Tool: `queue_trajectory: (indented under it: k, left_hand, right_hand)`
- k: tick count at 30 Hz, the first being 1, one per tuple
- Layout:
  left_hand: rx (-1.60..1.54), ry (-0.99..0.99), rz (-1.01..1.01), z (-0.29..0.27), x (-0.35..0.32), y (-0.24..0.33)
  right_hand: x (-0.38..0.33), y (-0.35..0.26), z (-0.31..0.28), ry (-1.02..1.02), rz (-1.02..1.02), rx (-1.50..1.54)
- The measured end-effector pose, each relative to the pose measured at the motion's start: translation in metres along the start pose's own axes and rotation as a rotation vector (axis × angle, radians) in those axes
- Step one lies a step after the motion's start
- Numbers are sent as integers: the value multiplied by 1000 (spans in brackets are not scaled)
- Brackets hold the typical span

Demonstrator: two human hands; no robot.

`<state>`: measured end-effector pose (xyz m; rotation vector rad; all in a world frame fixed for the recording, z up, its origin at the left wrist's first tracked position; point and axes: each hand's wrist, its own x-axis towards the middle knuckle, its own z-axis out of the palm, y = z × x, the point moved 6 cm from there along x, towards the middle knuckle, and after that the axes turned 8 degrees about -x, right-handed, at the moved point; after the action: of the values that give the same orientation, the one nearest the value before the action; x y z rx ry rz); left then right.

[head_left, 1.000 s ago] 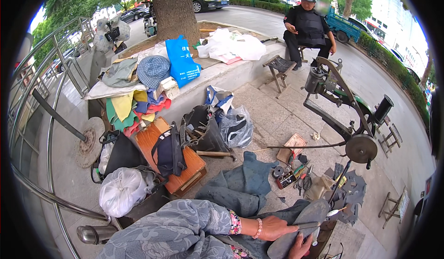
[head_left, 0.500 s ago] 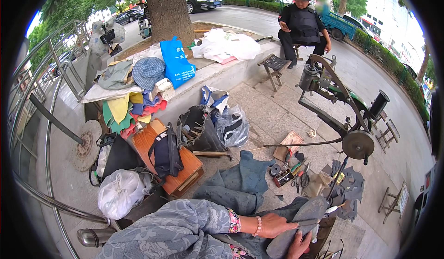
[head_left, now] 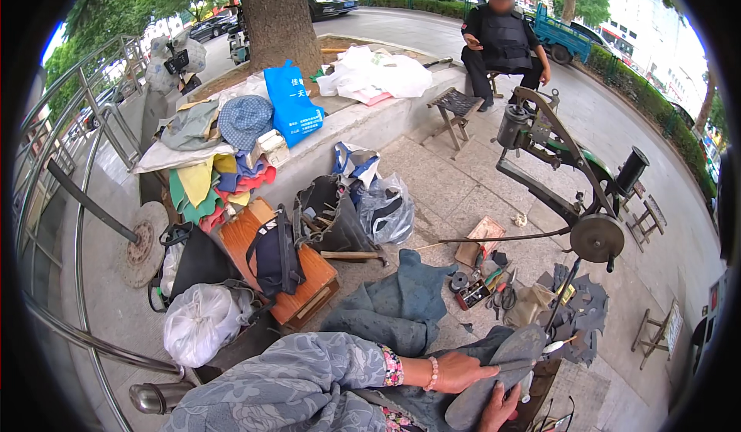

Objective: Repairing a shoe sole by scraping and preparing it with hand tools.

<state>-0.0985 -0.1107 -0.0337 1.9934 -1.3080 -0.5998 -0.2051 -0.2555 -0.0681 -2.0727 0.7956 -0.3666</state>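
Across my lap lies a long grey piece shaped like a shoe sole [head_left: 471, 403]. My left hand [head_left: 457, 373], with a beaded bracelet at its wrist, is closed on a narrow flat grey tool [head_left: 515, 365]. Its index finger stretches along the tool, which rests across the sole. Low at the right edge of the sole, my right hand [head_left: 500, 410] grips it; part of that hand is hidden beneath. A dark cloth [head_left: 401, 297] spreads beyond my arms. Just past the sole's far end is a small white object with a pointed tip [head_left: 553, 347].
A hand-cranked sewing machine [head_left: 579, 208] stands at the right. Scissors [head_left: 506, 297], a small toolbox [head_left: 472, 296] and dark scraps [head_left: 583, 308] lie before me. Bags and a wooden box [head_left: 312, 293] are at left. A person [head_left: 505, 42] sits by a folding stool [head_left: 457, 112].
The tool in my left hand has tilted slightly, its far end a little higher. My right hand keeps its grip on the sole. The whole view has shifted a touch.
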Motion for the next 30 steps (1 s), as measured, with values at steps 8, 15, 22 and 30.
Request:
queue_trajectory:
  k: [8,15,22,30]
  left_hand:
    - [40,52,-23,0,-1,-6]
    - [30,62,6,-3,-2,-6]
    - [55,42,-25,-2,-5,-8]
    - [60,-33,-38,-7,-39,-3]
  right_hand:
    - [-2,-6,2,-3,-1,40]
    - [-6,-23,-3,-6,33,28]
    - [-5,-15,0,6,37,69]
    - [-3,-15,-5,44,3,-8]
